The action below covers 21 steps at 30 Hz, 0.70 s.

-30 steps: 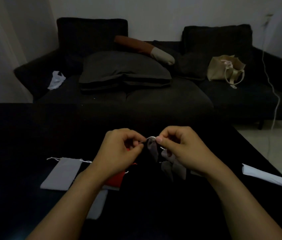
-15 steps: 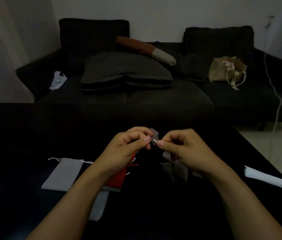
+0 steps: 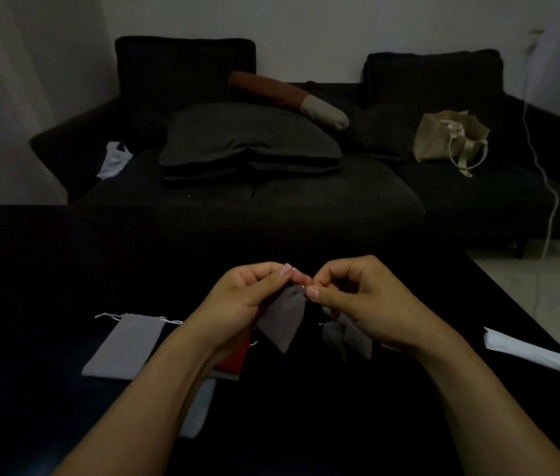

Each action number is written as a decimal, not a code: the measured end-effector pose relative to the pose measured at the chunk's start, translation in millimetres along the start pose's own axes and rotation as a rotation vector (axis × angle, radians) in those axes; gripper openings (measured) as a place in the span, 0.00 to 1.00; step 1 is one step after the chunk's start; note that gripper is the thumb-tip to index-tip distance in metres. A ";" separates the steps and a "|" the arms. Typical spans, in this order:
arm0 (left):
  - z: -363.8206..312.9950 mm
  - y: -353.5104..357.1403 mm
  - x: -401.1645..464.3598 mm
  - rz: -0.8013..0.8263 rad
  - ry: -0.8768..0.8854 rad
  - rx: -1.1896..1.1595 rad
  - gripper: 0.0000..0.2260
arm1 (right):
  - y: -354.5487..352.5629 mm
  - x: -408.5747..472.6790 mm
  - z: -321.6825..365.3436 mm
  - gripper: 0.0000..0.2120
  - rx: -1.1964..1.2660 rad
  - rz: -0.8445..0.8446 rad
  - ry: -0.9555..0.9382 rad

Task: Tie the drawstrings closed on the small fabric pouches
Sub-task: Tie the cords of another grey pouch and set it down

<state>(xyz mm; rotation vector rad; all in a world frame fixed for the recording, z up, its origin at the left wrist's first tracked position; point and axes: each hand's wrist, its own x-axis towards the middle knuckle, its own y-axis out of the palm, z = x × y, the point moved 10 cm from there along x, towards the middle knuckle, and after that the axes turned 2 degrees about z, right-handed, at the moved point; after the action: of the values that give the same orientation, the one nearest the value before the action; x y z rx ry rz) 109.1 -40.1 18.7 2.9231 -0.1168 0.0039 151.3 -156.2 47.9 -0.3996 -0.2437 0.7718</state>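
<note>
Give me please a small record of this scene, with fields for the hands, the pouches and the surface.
left hand: pinches the gathered neck of the held grey pouch
right hand: pinches at the same neck, from the other side
held grey pouch: lifted, body hanging down
flat grey pouch: lies open-necked on the black table, strings loose
red pouch: partly hidden under the left wrist
grey pouches: under the right hand, state unclear

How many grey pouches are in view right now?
4: one held up by both hands, one flat at left, two bunched under the right hand. More may hide under the arms.
</note>
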 end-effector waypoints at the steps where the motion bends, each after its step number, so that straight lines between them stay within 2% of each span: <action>1: 0.4 0.8 -0.4 0.006 -0.010 -0.041 0.15 | 0.6 0.1 1.5 0.06 0.003 0.002 -0.010; 6: 0.1 7.4 0.8 -0.003 0.009 -0.241 0.14 | -14.2 -0.6 12.2 0.05 -0.024 -0.131 -0.104; 9: 2.3 14.2 2.0 0.017 0.018 -0.357 0.10 | -13.4 -1.1 14.0 0.07 -0.003 -0.126 -0.099; 12: 2.3 10.1 3.0 -0.033 0.037 -0.358 0.09 | -7.4 -2.6 12.1 0.04 0.035 -0.062 -0.058; 21: 2.0 -4.1 3.6 -0.138 0.069 -0.257 0.11 | -14.7 -5.4 15.6 0.04 -0.085 -0.163 -0.042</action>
<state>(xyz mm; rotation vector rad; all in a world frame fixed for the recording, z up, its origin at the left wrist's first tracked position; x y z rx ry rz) 113.0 -36.8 16.0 2.6638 0.0901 0.0628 151.2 -165.5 68.0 -0.4388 -0.3450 0.6119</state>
